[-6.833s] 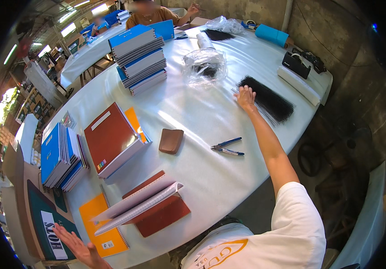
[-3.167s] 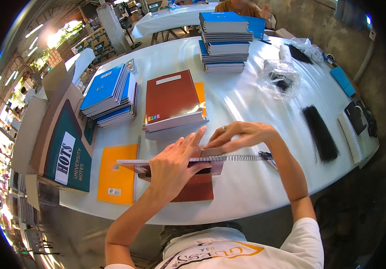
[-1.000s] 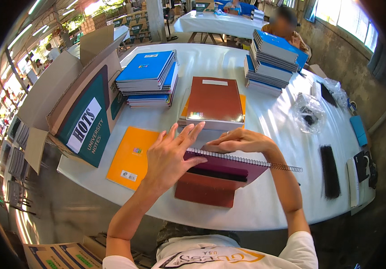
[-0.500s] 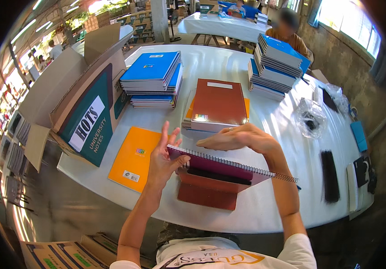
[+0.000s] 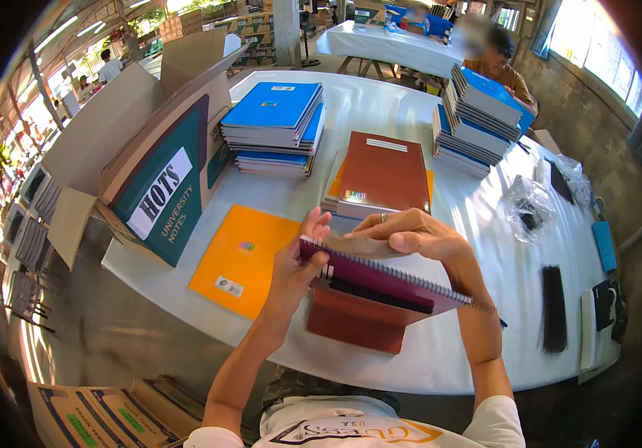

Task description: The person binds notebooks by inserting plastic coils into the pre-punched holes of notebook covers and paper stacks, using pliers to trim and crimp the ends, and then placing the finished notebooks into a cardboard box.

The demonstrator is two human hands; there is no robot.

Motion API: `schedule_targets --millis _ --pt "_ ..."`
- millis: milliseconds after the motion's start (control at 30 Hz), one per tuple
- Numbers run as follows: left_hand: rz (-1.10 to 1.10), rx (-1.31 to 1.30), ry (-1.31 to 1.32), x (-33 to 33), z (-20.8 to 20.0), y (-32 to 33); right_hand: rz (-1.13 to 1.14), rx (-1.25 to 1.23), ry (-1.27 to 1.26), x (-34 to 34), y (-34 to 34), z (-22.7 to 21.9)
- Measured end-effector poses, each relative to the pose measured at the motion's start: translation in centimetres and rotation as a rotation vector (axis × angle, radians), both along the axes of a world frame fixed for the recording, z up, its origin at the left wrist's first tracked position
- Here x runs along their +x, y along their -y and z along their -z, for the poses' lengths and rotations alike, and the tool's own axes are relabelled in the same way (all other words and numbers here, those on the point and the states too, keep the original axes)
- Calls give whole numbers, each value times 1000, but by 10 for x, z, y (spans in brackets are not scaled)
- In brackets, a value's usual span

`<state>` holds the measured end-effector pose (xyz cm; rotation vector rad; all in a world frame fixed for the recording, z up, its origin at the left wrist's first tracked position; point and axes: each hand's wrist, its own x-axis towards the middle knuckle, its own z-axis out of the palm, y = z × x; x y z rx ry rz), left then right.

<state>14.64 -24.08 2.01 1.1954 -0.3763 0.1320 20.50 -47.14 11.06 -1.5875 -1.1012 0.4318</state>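
Note:
My left hand is closed on the left end of a purple spiral notebook, its thumb against the near cover. The notebook stands on edge, tilted, with its bound edge up. A dark wire coil runs along that edge, and its free end sticks out past the right corner. My right hand is just beyond the coil, fingers stretched leftward and thumb apart, gripping nothing visible. Its fingertips are slightly blurred; whether they touch the coil I cannot tell. Below the notebook lies a reddish-brown notebook, partly hidden.
A yellow notebook lies left, beside an open carton. Beyond are a brown-topped stack and blue notebook stacks. Right lie black coils and a plastic bag. A person sits at the far right.
My right hand has shifted left along the coil, its fingers more bent and thumb now showing. The whole view has shifted slightly; my left hand keeps its hold on the notebook.

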Motion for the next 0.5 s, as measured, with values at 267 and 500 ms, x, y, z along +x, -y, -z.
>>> schedule_targets --millis 267,500 --pt "29 58 -41 3 -1 -4 155 -83 43 -4 3 -3" --pt "-19 53 0 3 5 -2 203 -98 -116 -5 -12 -4"
